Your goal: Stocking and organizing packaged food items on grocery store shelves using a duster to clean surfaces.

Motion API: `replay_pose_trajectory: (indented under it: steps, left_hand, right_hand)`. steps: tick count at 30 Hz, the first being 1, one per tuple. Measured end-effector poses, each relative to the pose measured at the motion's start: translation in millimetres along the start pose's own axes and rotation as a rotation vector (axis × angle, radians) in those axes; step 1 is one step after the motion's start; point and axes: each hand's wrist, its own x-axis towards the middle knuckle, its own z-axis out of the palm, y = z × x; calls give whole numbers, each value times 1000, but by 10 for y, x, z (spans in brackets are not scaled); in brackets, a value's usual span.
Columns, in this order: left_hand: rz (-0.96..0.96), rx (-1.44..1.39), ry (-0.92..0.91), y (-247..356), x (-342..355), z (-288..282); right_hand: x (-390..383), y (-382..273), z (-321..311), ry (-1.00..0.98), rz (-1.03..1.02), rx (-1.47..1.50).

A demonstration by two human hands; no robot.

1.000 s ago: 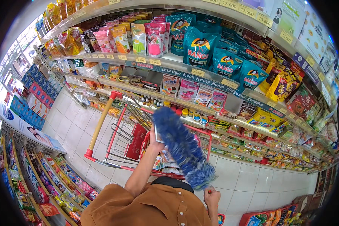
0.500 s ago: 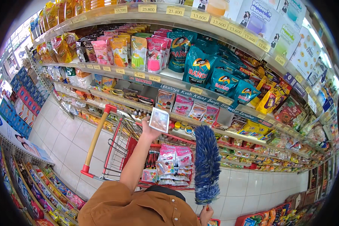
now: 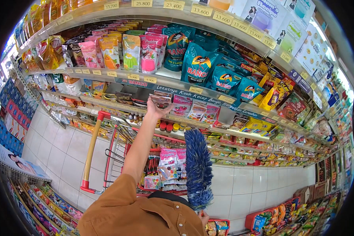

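My left hand [image 3: 156,110] reaches up into a lower shelf, thumb and fingers around a small flat packet [image 3: 161,100]. Part of that packet is hidden by the hand and the shelf edge above. Directly to its right stand pink packets [image 3: 181,105] and a white one [image 3: 197,111]. Low and right of my body, my right hand [image 3: 203,217] is closed round the lower end of a fluffy blue duster [image 3: 198,167], which points upward. Its handle is mostly out of sight.
A shopping cart [image 3: 91,153] with a yellow handle stands under my left arm, carrying pink and white packets [image 3: 168,172]. Teal pouches [image 3: 201,65] and pudding pouches [image 3: 131,52] line the shelf above. Red bins [image 3: 251,220] of packets sit at lower right.
My left hand has moved the packet forward from over the cart into the shelf. The duster has shifted left in view along with my right hand.
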Motion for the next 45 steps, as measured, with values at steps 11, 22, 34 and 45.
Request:
replay_pose_trajectory:
  steps: [11, 22, 34, 45]
  left_hand:
    - [-57, 177, -2, 144, 152, -14]
    - [166, 840, 182, -9, 312, -184]
    - [747, 1634, 10, -464, -167, -1086]
    - [-219, 1954, 426, -1505, -1536, -2950]
  right_hand:
    - [-38, -52, 27, 8, 26, -7]
    - [2, -43, 25, -14, -48, -17]
    - [61, 239, -73, -30, -25, 16]
    - [229, 373, -235, -37, 32, 35]
